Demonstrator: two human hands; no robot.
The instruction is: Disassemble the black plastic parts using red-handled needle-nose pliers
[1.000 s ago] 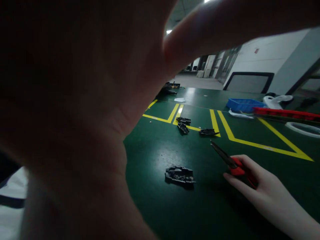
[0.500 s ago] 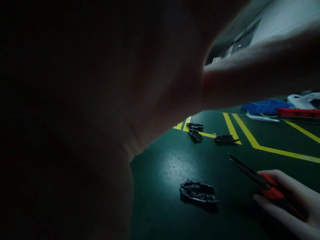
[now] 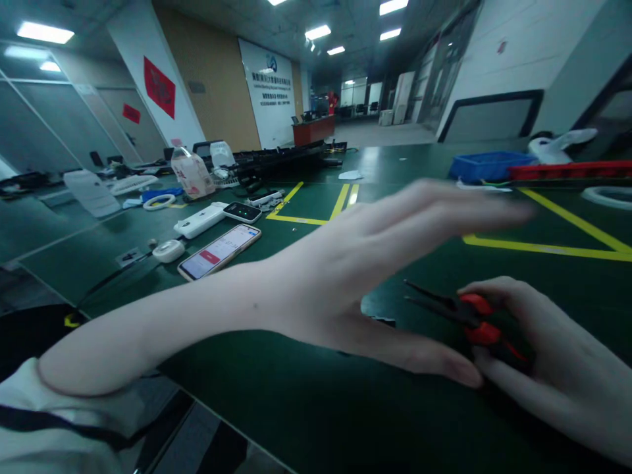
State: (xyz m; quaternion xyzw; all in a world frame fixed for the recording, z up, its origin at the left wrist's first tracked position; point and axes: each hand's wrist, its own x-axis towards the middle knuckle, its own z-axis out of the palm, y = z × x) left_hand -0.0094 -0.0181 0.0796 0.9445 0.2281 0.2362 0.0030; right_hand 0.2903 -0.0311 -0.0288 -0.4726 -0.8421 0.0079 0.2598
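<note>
My left hand (image 3: pixel 340 270) reaches across the middle of the view, thumb and fingers spread wide, with nothing in it. Its fingertips are slightly blurred. At the lower right my right hand (image 3: pixel 543 349) is closed around the red-handled needle-nose pliers (image 3: pixel 481 319). Their dark jaws point left, slightly parted, with nothing visible between the tips. A small dark part (image 3: pixel 382 321) shows behind my left thumb; most of it is hidden by that hand.
On the green table (image 3: pixel 296 408) a phone (image 3: pixel 220 251) lies left, beside a white power bank (image 3: pixel 200 220) and a small black-screened device (image 3: pixel 241 211). A blue bin (image 3: pixel 488 166) and a red tray (image 3: pixel 567 171) stand back right. Yellow tape marks the tabletop.
My left hand has come away from in front of the camera and now extends over the table, uncovering the room. The pliers, still in my right hand, appear farther left.
</note>
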